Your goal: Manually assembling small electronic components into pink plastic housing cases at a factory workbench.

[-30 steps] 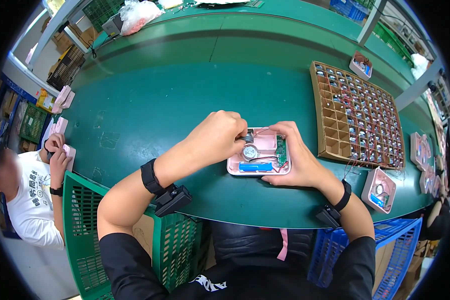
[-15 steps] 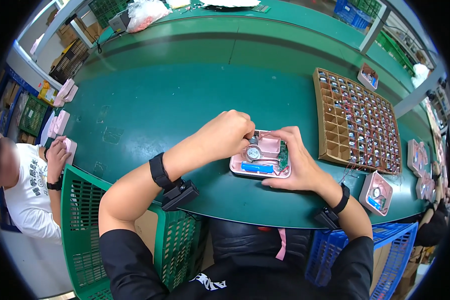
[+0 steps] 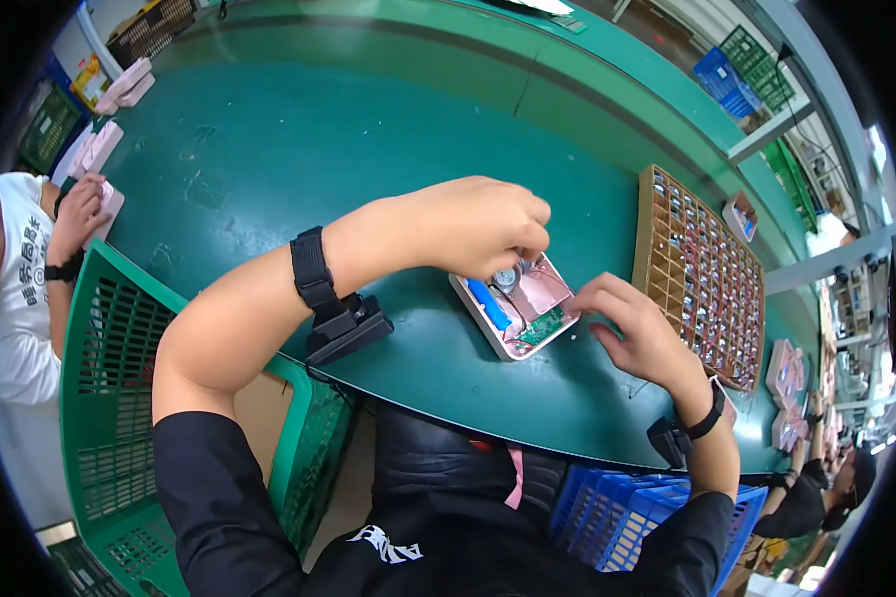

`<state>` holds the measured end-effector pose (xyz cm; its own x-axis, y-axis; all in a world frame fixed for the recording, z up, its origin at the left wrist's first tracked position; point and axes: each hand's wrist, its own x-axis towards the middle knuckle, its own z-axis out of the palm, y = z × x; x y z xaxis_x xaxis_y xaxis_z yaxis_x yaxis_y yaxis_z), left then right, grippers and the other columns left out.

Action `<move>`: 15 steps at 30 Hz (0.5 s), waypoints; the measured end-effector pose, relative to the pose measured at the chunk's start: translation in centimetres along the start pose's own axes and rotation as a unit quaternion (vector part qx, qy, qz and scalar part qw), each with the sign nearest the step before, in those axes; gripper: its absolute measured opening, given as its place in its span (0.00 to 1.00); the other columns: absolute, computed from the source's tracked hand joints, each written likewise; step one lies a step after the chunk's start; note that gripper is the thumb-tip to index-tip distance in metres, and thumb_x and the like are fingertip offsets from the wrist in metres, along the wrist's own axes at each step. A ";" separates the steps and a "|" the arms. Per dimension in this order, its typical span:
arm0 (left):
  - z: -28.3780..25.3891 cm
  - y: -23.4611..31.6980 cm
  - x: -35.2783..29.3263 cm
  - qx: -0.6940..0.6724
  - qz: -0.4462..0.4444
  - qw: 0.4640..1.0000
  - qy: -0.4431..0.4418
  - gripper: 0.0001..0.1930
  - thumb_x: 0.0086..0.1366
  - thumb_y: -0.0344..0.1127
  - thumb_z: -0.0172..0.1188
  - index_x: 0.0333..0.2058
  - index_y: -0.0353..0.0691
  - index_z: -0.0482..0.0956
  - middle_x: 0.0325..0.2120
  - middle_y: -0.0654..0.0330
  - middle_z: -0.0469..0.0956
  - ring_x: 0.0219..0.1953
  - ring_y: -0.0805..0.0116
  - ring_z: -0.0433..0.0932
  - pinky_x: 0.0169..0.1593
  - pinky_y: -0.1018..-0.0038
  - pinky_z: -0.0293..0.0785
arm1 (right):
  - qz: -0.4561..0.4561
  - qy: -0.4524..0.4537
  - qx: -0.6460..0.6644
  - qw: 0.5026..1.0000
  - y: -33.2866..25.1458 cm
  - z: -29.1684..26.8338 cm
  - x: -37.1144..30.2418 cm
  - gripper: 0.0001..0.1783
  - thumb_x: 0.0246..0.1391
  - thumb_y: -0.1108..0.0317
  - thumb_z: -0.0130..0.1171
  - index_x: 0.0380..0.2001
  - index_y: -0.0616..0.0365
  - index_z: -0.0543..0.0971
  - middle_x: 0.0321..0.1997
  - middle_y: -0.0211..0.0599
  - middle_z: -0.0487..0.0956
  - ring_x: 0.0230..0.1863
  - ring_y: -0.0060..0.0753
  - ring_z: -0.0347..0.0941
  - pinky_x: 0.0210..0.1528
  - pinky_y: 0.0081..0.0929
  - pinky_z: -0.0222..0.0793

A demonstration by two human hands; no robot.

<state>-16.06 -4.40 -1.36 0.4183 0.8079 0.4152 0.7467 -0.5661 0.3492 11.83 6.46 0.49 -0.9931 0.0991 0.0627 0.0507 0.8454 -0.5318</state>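
Observation:
A pink open housing lies on the green table in front of me, turned at a slant. In it are a blue cylindrical battery, a green circuit board, a round silver part and thin wires. My left hand is closed over the housing's far-left end, fingers curled; what they pinch, if anything, is hidden. At the housing's right edge, my right hand has its fingertips by the rim, with thumb and forefinger apart.
A divided cardboard tray of round metal parts and red wires stands to the right, a small pink case beyond it. Crates, one green, one blue, flank me. A co-worker's hand touches pink cases at left.
The housing has turned clockwise, so its battery now lies left and its board nearer me. My right hand has loosened from around its side. The whole view has tilted and shifted.

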 end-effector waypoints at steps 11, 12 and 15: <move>0.3 2.6 -0.5 -0.107 -0.006 0.962 -0.252 0.19 0.53 0.39 0.74 0.45 0.46 0.88 0.36 0.56 0.86 0.37 0.50 0.84 0.41 0.56 0.78 | -0.096 0.073 -0.030 0.992 -0.6 -0.7 2.0 0.11 0.44 0.75 0.75 0.35 0.60 0.87 0.39 0.36 0.84 0.39 0.35 0.80 0.37 0.28 0.76; 0.2 2.6 -0.4 -0.108 -0.005 0.962 -0.250 0.19 0.53 0.39 0.74 0.45 0.46 0.88 0.36 0.56 0.86 0.37 0.50 0.84 0.41 0.56 0.78 | -0.087 0.089 0.009 0.992 -0.8 -0.5 2.3 0.11 0.45 0.74 0.75 0.34 0.61 0.88 0.39 0.37 0.85 0.38 0.34 0.81 0.36 0.28 0.76; -0.2 2.6 -0.3 -0.123 -0.013 0.957 -0.261 0.19 0.53 0.41 0.74 0.45 0.48 0.89 0.34 0.56 0.88 0.36 0.53 0.85 0.41 0.58 0.79 | -0.081 0.067 0.073 0.992 -0.3 0.2 3.0 0.11 0.47 0.74 0.75 0.36 0.61 0.88 0.36 0.37 0.86 0.35 0.33 0.81 0.35 0.27 0.76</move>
<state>-14.35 -6.14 -0.38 0.6506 0.7578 -0.0499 0.6430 -0.5147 0.5671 8.82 6.39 0.64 -0.9637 0.0444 0.2634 -0.1341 0.7723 -0.6209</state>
